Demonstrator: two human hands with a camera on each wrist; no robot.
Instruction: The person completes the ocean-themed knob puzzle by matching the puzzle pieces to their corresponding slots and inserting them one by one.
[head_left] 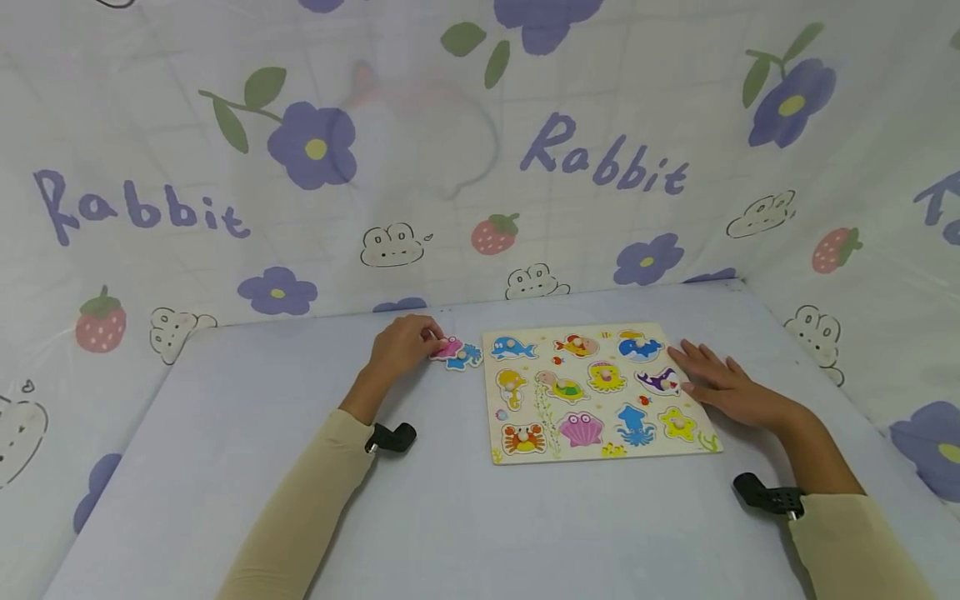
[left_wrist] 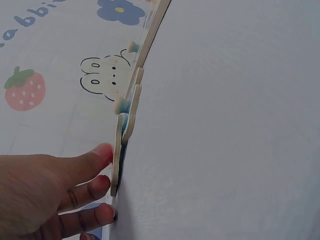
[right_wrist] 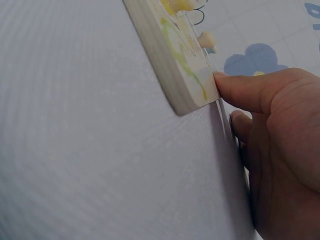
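Note:
My left hand (head_left: 402,344) pinches a pink shell puzzle piece (head_left: 453,342), thumb and fingers at its face; its knob is hidden behind the thumb in the left wrist view. The shell piece overlaps a blue squid puzzle piece (head_left: 468,357) lying beside the left edge of a wooden sea-animal puzzle board (head_left: 555,447). My right hand (head_left: 738,394) rests at the board's right edge, fingers extended. In the right wrist view its thumb (right_wrist: 245,90) touches the board's edge near a corner.
Knobbed animal pieces sit in the board, among them a turtle (head_left: 566,387), a crab (head_left: 523,438) and a starfish (head_left: 677,423). The pink shell and blue squid spots show printed pictures without knobs. A patterned curtain (head_left: 420,192) hangs behind the white table (head_left: 450,533).

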